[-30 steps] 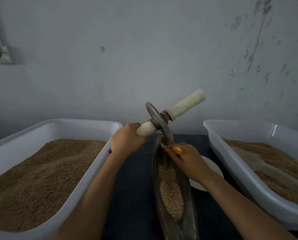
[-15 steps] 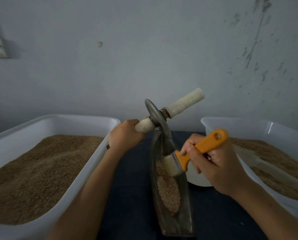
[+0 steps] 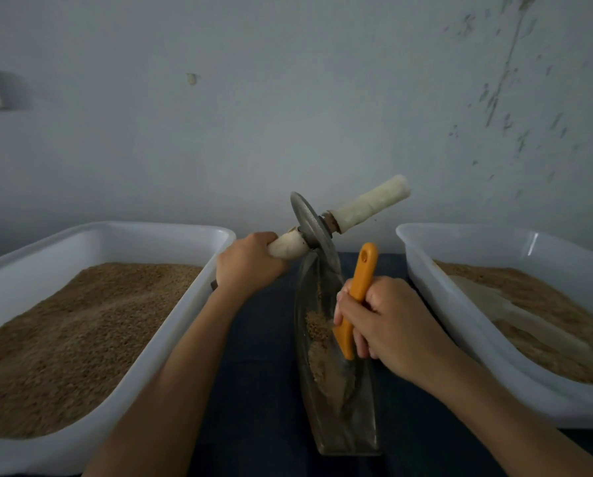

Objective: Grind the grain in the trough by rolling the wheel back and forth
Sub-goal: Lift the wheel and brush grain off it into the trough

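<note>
Since half a second ago the right hand [image 3: 388,325] has dropped lower and nearer along the trough [image 3: 326,425], turning the orange-handled brush [image 3: 357,297] from a slant to nearly upright, handle tip up, bristle end now down inside the trough. Grain [image 3: 319,359] looks pushed further toward the near end. Left hand [image 3: 250,263] and wheel [image 3: 314,232] barely shifted.

Right hand: fingers curled round the lower part of the brush handle, knuckles facing left, wrist over the trough's right edge, forearm running in from lower right. Bristles are blurred, contact with grain can't be told.

Left hand: fist wrapped tight on the left white handle [image 3: 288,247] of the wheel's axle, forearm coming up from bottom centre. Axle tilted, right white handle [image 3: 370,204] pointing up and right, free. Wheel disc sits tipped at the trough's far end; lower rim meets the trough edge there, not on the grain.

Trough lies lengthwise on dark cloth [image 3: 253,390], between left white tub [image 3: 171,339] and right white tub [image 3: 436,290], both holding brown grain.
</note>
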